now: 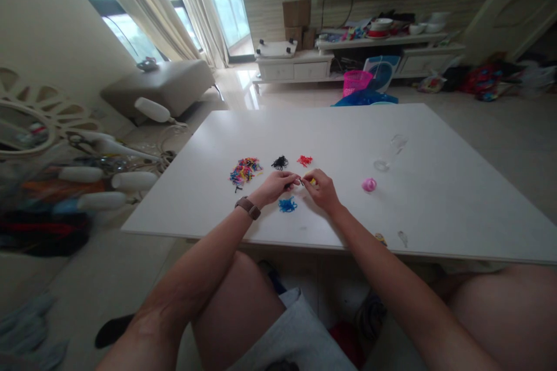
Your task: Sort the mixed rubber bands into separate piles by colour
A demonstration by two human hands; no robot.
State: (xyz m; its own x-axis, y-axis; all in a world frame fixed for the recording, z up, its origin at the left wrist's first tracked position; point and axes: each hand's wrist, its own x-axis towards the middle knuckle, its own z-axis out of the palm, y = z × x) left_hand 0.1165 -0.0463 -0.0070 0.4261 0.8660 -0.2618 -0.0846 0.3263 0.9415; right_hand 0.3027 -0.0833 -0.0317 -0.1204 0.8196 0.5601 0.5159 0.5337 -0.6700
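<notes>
My left hand (281, 184) and my right hand (321, 190) meet above the middle of the white table, fingers pinched. Between their fingertips is a small black rubber band (300, 181). Around them lie heaps of what look like small rubber bands: a black pile (279, 162) and a red pile (305, 160) beyond the hands, and a blue pile (287, 204) nearer me. To the left spreads a mixed-colour pile (246, 171), with a dark piece beside it. Something yellow (312, 181) shows partly behind my right fingers.
Right of my hands on the table (456, 197) are a pink object (369, 185), a clear container (398, 142) and a clear round piece (382, 166). Near the front edge lie a small multicoloured item (380, 239) and a clear piece (403, 238). A white lamp (152, 109) stands beyond the left edge.
</notes>
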